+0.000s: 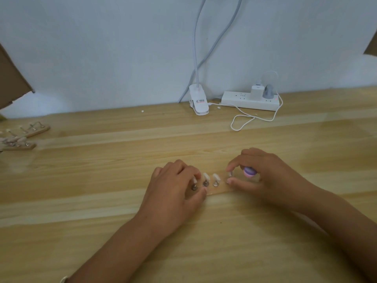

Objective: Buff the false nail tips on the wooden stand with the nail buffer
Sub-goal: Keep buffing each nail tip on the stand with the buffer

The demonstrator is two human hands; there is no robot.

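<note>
Your nail buffer (249,172) is banded lilac over pink. The false nail tips (206,176) are milky white. The wooden stand (219,189) is pale tan, close to your table (102,201) with its light and honey grain stripes. The power strip (250,101) is white and the cardboard (12,78) brown.

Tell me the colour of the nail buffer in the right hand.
The nail buffer is purple and pink; head view.

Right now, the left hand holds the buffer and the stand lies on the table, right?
No: the head view shows the buffer in the right hand; the left hand grips the left end of the stand. The stand does lie on the table.
</note>
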